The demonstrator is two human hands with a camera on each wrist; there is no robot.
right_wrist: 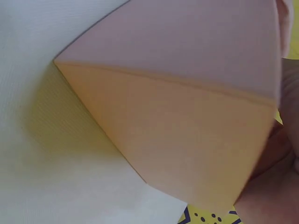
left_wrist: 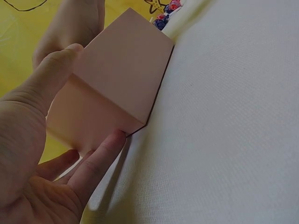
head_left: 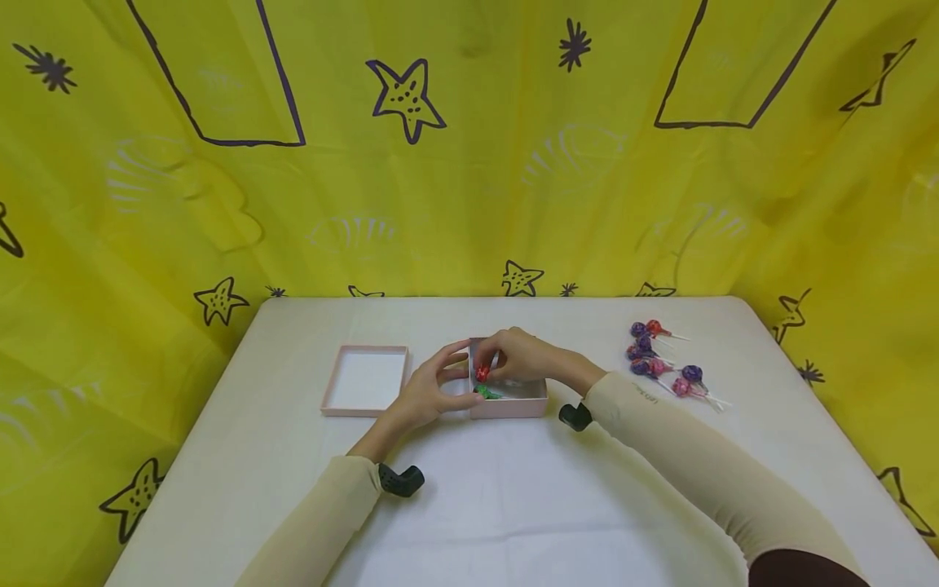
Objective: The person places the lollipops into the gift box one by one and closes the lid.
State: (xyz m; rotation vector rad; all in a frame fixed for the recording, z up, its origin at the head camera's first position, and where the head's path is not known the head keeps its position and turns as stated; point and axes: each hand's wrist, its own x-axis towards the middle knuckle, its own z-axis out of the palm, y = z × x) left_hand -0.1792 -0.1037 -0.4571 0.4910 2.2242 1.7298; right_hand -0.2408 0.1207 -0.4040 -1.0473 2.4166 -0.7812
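Head view first: the person is sitting at a white counter [head_left: 469,505] with a yellow star-print cloth hanging all around it. Both hands are meeting at a small pink box [head_left: 513,401] sitting mid-counter. The left hand [head_left: 429,391] is bracing the box's left wall, thumb and fingers curled onto it, probably so it isn't sliding around. The right hand [head_left: 517,357] is hovering over the open top, its grip pinching a red lollipop [head_left: 482,373] just at the box opening, and a green one [head_left: 486,393] is already lying inside. The box's lid [head_left: 364,381] is lying open-side up just to the left, parked out of the way. A bunch of purple and pink lollipops [head_left: 663,363] is lying well off to the right, within reach of that right arm.

Left wrist view: the left hand [left_wrist: 51,140] is showing up close, thumb on the top edge of the pink box [left_wrist: 117,79], fingers touching the lower corner, so it's gripping the wall like a clamp. The lollipop pile [left_wrist: 166,14] is peeking out behind.

Right wrist view: mostly just the pink box [right_wrist: 177,116] filling the frame, on the white counter [right_wrist: 42,154]. Only a sliver of hand is showing at the right edge, so I can't tell the grip from here.
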